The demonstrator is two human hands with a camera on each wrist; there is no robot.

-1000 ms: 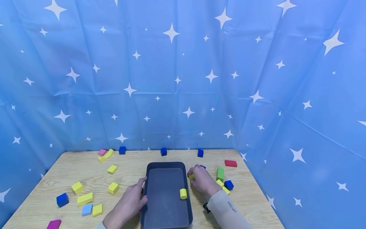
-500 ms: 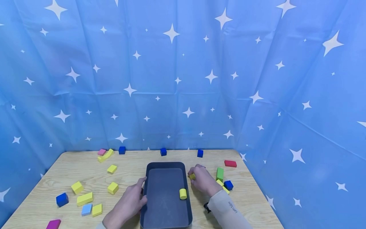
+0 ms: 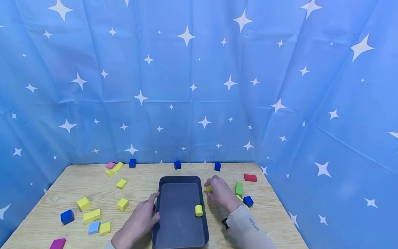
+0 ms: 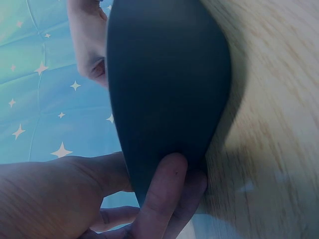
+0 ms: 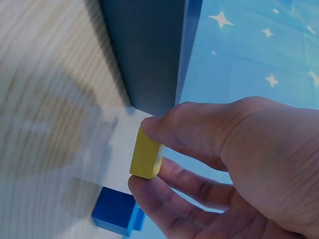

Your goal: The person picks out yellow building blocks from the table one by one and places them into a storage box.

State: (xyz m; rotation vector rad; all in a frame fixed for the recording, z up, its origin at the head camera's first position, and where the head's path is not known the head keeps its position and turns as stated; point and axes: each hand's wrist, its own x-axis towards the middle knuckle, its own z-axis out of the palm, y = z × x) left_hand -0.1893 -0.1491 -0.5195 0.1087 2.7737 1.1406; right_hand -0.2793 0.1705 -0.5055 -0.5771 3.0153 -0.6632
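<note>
My left hand (image 3: 140, 218) grips the left wall of a dark grey rectangular tray (image 3: 205, 228). The left wrist view shows fingers (image 4: 162, 194) on the outer face of that tray wall (image 4: 169, 84). Inside the tray, near its right side, stands a yellow cylinder block (image 3: 199, 210). Just beyond the tray's right edge, my right hand (image 3: 221, 194) pinches a small yellow block (image 5: 146, 155) between thumb and fingertips. A blue block (image 5: 113, 210) lies on the table close to those fingers in the right wrist view; the hand hides it in the head view.
Yellow blocks, a blue cube (image 3: 67, 217), a light blue block (image 3: 94, 228) and a magenta block (image 3: 58, 243) lie left. Blue cubes line the back edge, one behind the tray (image 3: 177, 165). Right are a green block (image 3: 238, 189), red block (image 3: 250, 177) and blue cube (image 3: 248, 201).
My right hand has shifted slightly away from me, still pinching the yellow block. The left hand and the tray stay in place.
</note>
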